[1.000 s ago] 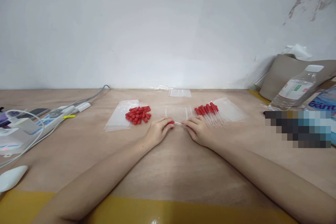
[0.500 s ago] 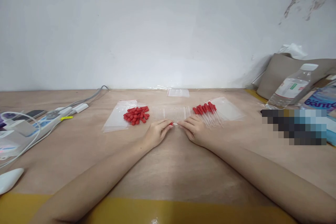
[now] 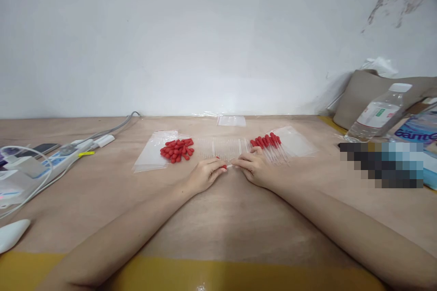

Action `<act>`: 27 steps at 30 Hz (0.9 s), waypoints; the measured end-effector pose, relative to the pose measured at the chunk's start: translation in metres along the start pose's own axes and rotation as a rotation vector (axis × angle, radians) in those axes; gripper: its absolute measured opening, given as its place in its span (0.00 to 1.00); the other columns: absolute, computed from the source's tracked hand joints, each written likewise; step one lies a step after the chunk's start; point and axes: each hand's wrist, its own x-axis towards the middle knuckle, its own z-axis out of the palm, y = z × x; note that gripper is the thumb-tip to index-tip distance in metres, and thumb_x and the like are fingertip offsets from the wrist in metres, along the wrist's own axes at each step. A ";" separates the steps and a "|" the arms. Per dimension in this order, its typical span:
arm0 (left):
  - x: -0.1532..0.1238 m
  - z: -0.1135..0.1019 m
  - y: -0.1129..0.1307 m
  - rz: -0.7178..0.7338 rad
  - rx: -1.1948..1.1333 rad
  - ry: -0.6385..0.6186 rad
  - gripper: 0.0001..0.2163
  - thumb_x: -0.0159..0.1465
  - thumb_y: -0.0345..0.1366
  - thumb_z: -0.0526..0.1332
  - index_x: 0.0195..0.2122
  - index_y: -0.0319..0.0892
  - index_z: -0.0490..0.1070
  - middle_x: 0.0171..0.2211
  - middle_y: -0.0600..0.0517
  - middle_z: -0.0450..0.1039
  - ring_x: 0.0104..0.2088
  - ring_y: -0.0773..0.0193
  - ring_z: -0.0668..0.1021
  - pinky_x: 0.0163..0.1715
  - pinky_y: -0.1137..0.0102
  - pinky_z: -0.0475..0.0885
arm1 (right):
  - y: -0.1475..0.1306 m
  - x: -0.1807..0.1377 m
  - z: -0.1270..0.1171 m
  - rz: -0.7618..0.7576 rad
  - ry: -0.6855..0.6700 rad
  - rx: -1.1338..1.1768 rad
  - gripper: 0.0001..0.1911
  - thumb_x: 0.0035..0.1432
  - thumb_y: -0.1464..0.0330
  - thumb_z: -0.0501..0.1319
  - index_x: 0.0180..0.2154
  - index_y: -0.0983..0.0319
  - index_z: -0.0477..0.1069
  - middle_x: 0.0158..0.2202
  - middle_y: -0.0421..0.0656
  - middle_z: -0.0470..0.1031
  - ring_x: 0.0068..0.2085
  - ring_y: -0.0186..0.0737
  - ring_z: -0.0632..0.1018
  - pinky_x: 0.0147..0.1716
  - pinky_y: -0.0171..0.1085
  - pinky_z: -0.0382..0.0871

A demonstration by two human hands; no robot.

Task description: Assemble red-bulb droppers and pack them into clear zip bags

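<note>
Between finger and thumb of my left hand is a red rubber dropper bulb, mostly covered by the fingers. My right hand pinches a thin clear dropper tube, whose end meets the bulb; how deep it sits inside I cannot tell. Behind the hands lies a row of clear tubes. A pile of loose red bulbs is left of my left hand, on clear plastic bags. Beyond my right hand lie several droppers with red bulbs fitted on their tubes.
More clear bags lie at the right, and a small bag is near the wall. A power strip with cables and a white mouse are at left. A water bottle and a grey-brown bin stand at right.
The bulb and tube have come slightly toward me, and more of the red bulb shows past my left fingers. My right fingers have shifted a little on the tube.
</note>
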 end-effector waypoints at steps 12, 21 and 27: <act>-0.002 0.007 -0.009 0.120 0.274 0.049 0.11 0.64 0.37 0.50 0.39 0.40 0.69 0.32 0.48 0.73 0.33 0.64 0.76 0.34 0.70 0.71 | -0.006 0.002 0.005 -0.021 0.001 -0.055 0.12 0.60 0.71 0.48 0.33 0.63 0.70 0.26 0.42 0.70 0.28 0.33 0.66 0.35 0.38 0.51; 0.003 0.001 -0.002 0.226 0.260 0.031 0.10 0.63 0.34 0.52 0.40 0.38 0.69 0.31 0.48 0.74 0.31 0.65 0.75 0.34 0.69 0.71 | -0.020 0.007 0.005 0.011 -0.014 -0.044 0.12 0.60 0.71 0.48 0.30 0.64 0.69 0.25 0.43 0.72 0.29 0.34 0.69 0.35 0.38 0.53; 0.004 0.003 -0.006 0.154 0.238 0.116 0.09 0.62 0.36 0.54 0.38 0.41 0.71 0.32 0.50 0.75 0.34 0.65 0.76 0.39 0.66 0.67 | -0.022 0.011 0.008 0.140 -0.058 0.010 0.14 0.61 0.69 0.48 0.29 0.63 0.69 0.26 0.42 0.72 0.30 0.34 0.70 0.34 0.37 0.53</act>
